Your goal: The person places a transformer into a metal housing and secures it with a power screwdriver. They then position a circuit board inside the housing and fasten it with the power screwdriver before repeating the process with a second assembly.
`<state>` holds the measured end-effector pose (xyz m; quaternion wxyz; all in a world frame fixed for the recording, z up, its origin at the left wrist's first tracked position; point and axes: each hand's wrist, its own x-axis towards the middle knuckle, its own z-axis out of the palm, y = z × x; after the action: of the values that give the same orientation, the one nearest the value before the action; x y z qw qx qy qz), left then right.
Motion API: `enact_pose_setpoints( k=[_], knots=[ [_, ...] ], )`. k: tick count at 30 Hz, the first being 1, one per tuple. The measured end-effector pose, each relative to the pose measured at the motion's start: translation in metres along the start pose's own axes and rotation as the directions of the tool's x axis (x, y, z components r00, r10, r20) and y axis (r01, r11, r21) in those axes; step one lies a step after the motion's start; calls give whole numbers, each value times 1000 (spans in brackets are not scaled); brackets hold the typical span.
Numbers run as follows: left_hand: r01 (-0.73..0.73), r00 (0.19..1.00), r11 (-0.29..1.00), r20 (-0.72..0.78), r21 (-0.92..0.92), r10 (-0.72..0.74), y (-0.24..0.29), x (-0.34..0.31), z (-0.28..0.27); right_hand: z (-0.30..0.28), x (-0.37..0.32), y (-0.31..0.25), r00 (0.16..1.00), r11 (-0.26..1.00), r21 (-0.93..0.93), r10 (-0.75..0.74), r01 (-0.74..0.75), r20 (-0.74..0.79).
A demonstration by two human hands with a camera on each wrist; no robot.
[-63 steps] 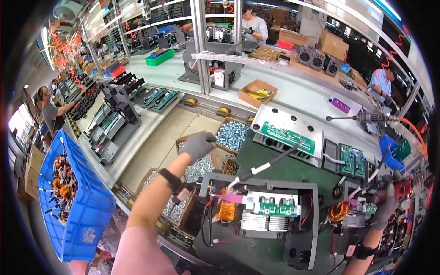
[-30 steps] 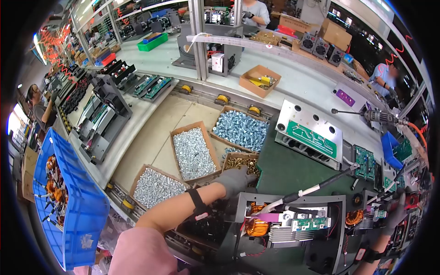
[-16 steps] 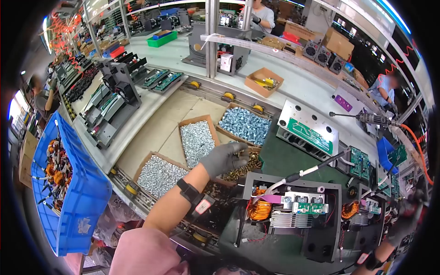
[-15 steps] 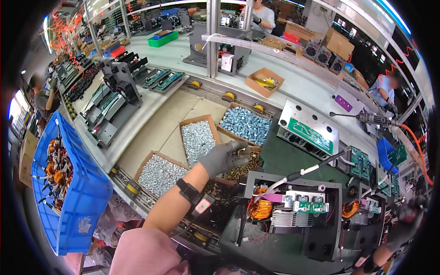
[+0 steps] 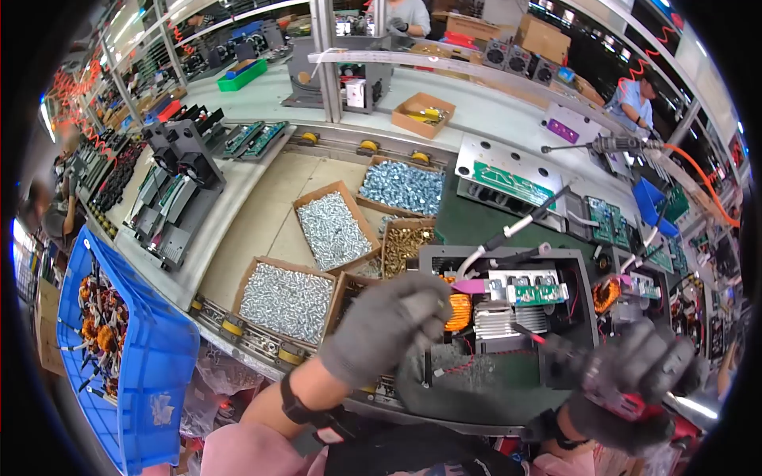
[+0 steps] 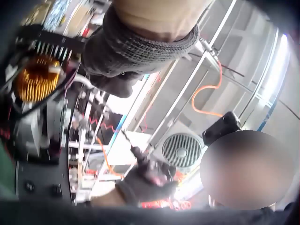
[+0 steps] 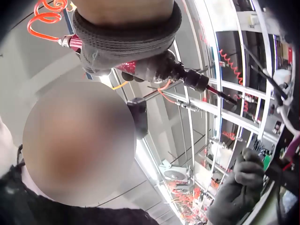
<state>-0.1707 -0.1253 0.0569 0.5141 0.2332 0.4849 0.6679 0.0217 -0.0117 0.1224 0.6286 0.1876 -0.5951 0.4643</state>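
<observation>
In the head view my gloved left hand (image 5: 389,325) is over the near left corner of an open grey metal housing (image 5: 587,317), beside its orange wire coil (image 5: 458,312). Its fingers bend toward the thumb; I cannot tell whether they pinch something small. My gloved right hand (image 5: 655,361) grips a red-and-black air screwdriver (image 5: 568,354), whose bit points left over the housing's heat sink (image 5: 508,322). The right wrist view shows the screwdriver's chuck and bit ahead of the fist. A green board (image 5: 540,293) and a purple-sleeved cable (image 5: 470,286) sit in the housing.
Cardboard boxes of silver screws (image 5: 287,300), bluish screws (image 5: 401,188) and brass-coloured screws (image 5: 406,242) stand to the left. A blue crate (image 5: 159,357) of coils is at far left. Another air tool (image 5: 627,144) lies back right. A second housing (image 5: 635,295) stands beside the first.
My left hand passed from the silver screws to the brass-coloured screws, then moved nearer me and right to the housing. My right hand came in from the far right with the screwdriver.
</observation>
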Motion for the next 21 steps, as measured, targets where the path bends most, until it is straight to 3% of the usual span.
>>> enact_pose_setpoints(
  k=[2, 3, 4, 6, 9, 12, 15, 17, 21],
  knots=[
    [73, 982, 987, 185, -140, -47, -17, -2, 11, 20, 1, 20, 996, 996, 79, -25, 32, -85],
    [77, 980, 987, 193, -141, -49, -21, 1, 14, 21, 2, 26, 997, 991, 126, -35, 43, -68],
    [103, 978, 990, 190, -98, -84, -23, 3, 16, 21, -2, 21, 994, 986, 149, 81, -69, -72],
    [132, 973, 990, 196, -51, -120, -26, 7, 23, 20, -5, 25, 1000, 999, 23, 23, -23, -1],
    [138, 977, 987, 175, -84, -122, -28, 10, 36, 21, -6, 29, 998, 999, -7, -45, 45, -37],
    [146, 980, 989, 137, -7, -144, -25, 12, 48, 6, -3, 24, 996, 999, -25, -34, 36, 86],
    [113, 989, 991, 90, 69, -119, -24, 13, 55, 4, -8, 29, 991, 992, 7, -126, 126, 51],
    [262, 961, 964, 106, -34, -257, -21, 16, 59, 5, -9, 31, 983, 983, 36, -182, 181, 18],
    [162, 963, 985, 209, 59, -171, -31, 18, 60, -10, -11, 24, 978, 984, -92, -136, 151, 156]
  ],
)
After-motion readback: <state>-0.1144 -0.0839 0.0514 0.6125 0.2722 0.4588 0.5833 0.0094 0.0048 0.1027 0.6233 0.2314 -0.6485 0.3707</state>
